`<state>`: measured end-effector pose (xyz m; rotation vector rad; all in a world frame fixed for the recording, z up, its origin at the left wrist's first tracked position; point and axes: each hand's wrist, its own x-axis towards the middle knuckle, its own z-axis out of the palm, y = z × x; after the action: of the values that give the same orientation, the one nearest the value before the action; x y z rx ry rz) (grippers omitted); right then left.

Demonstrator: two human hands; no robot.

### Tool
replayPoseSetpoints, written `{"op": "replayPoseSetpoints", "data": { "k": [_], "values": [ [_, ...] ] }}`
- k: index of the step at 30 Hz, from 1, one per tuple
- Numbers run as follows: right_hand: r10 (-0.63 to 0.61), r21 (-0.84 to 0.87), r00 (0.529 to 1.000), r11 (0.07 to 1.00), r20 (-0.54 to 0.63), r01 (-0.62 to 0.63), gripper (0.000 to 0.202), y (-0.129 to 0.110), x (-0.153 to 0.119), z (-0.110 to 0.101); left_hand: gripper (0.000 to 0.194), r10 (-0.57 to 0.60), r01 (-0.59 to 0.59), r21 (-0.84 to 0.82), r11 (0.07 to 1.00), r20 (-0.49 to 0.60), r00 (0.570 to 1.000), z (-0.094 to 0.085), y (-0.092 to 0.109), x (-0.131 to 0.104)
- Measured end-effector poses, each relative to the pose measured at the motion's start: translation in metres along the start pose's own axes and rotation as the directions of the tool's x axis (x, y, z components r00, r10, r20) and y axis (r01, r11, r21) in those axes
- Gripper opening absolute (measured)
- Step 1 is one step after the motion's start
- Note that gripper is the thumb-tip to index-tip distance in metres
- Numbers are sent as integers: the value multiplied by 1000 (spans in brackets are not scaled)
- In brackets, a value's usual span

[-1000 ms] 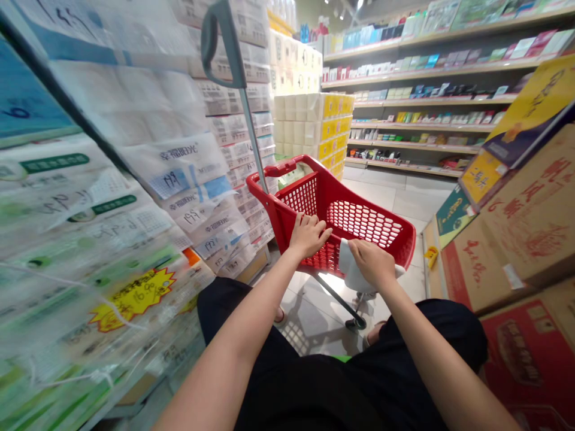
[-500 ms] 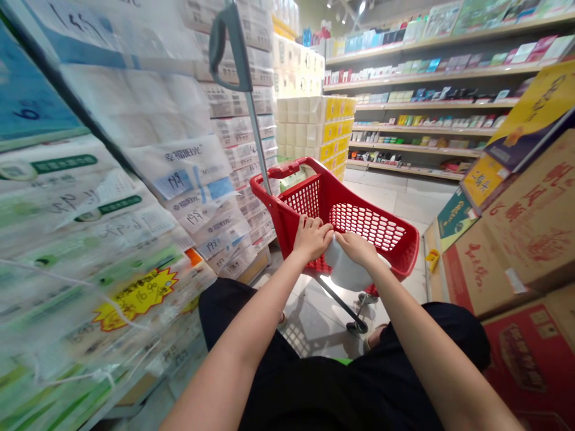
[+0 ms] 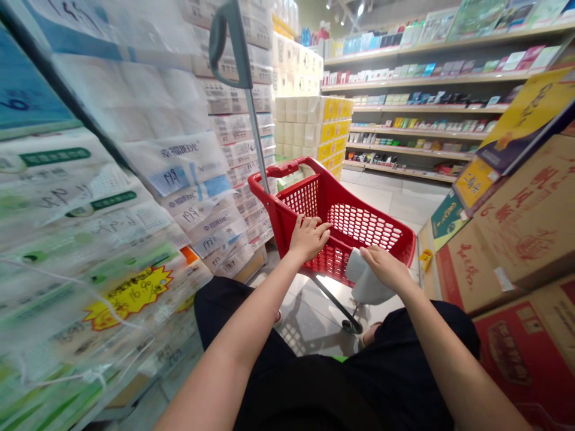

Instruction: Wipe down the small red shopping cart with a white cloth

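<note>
A red plastic shopping basket [image 3: 359, 206] with honeycomb-patterned walls and a long grey pull handle [image 3: 233, 51] stands in front of my knees. My left hand [image 3: 309, 238] rests on its near rim, fingers curled over the edge and thumb side toward the right. Farther right along the same rim, my right hand [image 3: 384, 264] pinches a pale grey-white cloth [image 3: 367, 282]. The cloth drapes against the outside of the near wall and hangs down below it. A wheel [image 3: 352, 326] of the basket shows on the floor beneath.
Stacked packs of tissue paper [image 3: 179, 179] rise close on my left. Cardboard boxes [image 3: 525, 203] are piled on the right. Farther back are paper rolls in yellow-printed packs [image 3: 309, 129] and shelves [image 3: 417, 131] full of small goods. White floor tiles [image 3: 377, 188] run between.
My right hand has slid rightward along the near rim with the cloth, away from my left hand. My left hand stays on the rim. The view has shifted slightly.
</note>
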<state>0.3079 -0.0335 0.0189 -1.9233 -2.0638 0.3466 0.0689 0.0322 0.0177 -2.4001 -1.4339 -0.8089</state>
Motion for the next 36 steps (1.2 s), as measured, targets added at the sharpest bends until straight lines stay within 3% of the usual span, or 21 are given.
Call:
{"op": "replayPoseSetpoints", "data": {
  "k": [3,9,13,15,17,21,24,27,30,33,36],
  "values": [
    [-6,-2,1000,1000,10,6,62,-10,3,1,38,-5,5,13,1000,2,1000,0,0,0],
    [-35,-73,999,997,-33,33,63,-56,29,15,39,-4,4,27,1000,1,1000,3,1,-1],
    [-166,28,982,985,-94,169,54,-71,38,20,42,6,-6,7,1000,14,1000,-3,-1,-2],
    [-261,144,941,945,-215,295,52,-67,35,15,45,23,-22,-30,999,35,999,-11,-4,-2],
    [-267,241,890,897,-369,370,52,-55,28,6,48,33,-29,-86,996,38,999,-21,-6,-2],
    [-73,332,830,894,-553,300,54,-23,12,-7,42,56,-63,-155,986,-44,997,-36,8,-6],
    [55,393,812,893,-581,221,56,-7,4,-2,35,253,-261,-173,950,-64,965,-27,42,-11],
    [98,413,824,894,-558,173,57,-2,0,7,37,466,-461,-164,872,-14,885,-3,80,-15],
    [85,360,848,924,-523,129,58,0,-2,10,35,490,-484,-101,869,46,871,21,97,-16],
    [57,264,892,962,-449,71,59,3,-3,9,35,496,-493,-60,868,74,865,31,85,-15],
    [50,116,945,993,-322,-13,62,5,-3,7,35,452,-451,-28,892,69,890,26,52,-12]
  ]
}}
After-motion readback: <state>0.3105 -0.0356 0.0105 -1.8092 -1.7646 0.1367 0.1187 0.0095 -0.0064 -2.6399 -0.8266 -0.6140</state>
